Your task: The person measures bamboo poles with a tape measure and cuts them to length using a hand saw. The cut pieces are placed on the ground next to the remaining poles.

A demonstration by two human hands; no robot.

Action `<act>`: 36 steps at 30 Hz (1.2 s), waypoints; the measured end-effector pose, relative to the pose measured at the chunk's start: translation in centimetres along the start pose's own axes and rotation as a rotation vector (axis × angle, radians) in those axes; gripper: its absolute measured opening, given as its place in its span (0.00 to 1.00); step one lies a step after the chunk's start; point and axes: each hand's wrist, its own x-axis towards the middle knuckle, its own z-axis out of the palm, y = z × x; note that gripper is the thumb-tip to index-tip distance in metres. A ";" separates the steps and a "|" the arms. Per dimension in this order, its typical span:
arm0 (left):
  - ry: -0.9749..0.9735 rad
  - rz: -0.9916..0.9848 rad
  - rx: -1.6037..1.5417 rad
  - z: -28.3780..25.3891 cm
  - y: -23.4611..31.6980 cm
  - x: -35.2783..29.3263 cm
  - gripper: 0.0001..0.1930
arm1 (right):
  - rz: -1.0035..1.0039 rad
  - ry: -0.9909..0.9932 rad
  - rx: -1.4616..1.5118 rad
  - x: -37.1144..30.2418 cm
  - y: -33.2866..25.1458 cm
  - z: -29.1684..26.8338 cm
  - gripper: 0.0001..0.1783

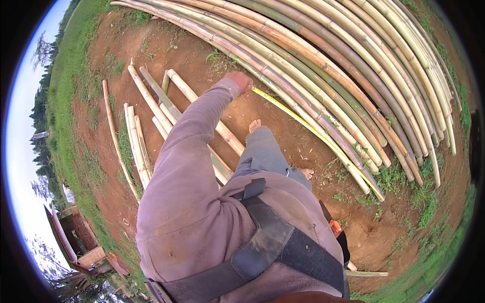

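One yellow tape point(292, 112), likely light and springy, sits clamped in your left hand point(239, 82); pinch its end flat! Right hand unseen.

Mauve top point(177, 212), blk strap point(270, 230), gry trousers point(265, 149)

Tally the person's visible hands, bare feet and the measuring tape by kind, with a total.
Left hand at the end of a dusty mauve sleeve: 1
Bare feet below grey trousers: 2
Long, thin yellow measuring tape: 1
Total: 4
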 end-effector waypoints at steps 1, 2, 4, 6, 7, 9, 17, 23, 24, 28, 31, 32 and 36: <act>0.004 -0.006 -0.004 -0.1 -3.2 0.1 0.22 | -0.012 -0.001 -0.039 -0.4 -2.5 1.2 0.13; 0.004 -0.018 -0.018 -0.4 -6.7 0.1 0.21 | -0.015 -0.003 -0.075 -1.0 -5.0 2.5 0.13; -0.003 -0.027 -0.047 -2.1 -13.7 0.3 0.20 | -0.028 -0.002 -0.131 -2.0 -9.8 6.1 0.12; -0.016 -0.007 -0.070 -2.8 -20.5 1.0 0.20 | -0.020 0.022 -0.163 -4.1 -14.0 10.1 0.12; 0.007 -0.027 -0.071 -3.8 -25.0 1.4 0.19 | -0.034 0.012 -0.190 -3.6 -16.8 12.2 0.12; 0.017 0.016 -0.069 -5.5 -31.3 4.2 0.19 | -0.016 0.032 -0.190 -6.5 -20.4 17.6 0.12; 0.006 0.101 -0.087 -10.3 -45.3 13.2 0.20 | 0.024 -0.044 -0.193 -9.4 -33.8 34.3 0.11; -0.085 0.027 -0.054 -14.1 -51.7 21.3 0.21 | 0.040 -0.109 -0.100 -7.4 -42.3 45.8 0.11; -0.107 0.022 -0.056 -14.4 -53.1 22.3 0.22 | 0.028 -0.123 -0.088 -6.6 -44.4 47.7 0.11; -0.351 -0.004 -0.076 -17.0 -56.5 27.2 0.22 | 0.162 -0.047 -0.172 -8.8 -56.6 55.0 0.16; -0.385 0.027 -0.115 -16.3 -59.5 32.3 0.23 | 0.003 0.021 -0.278 -8.8 -59.5 58.2 0.20; -0.375 0.057 -0.123 -15.7 -60.5 33.8 0.23 | -0.018 0.099 -0.378 -9.1 -59.9 59.3 0.22; -0.380 0.152 -0.115 -14.5 -63.3 40.3 0.24 | -0.013 0.289 -0.476 -11.7 -61.5 64.6 0.34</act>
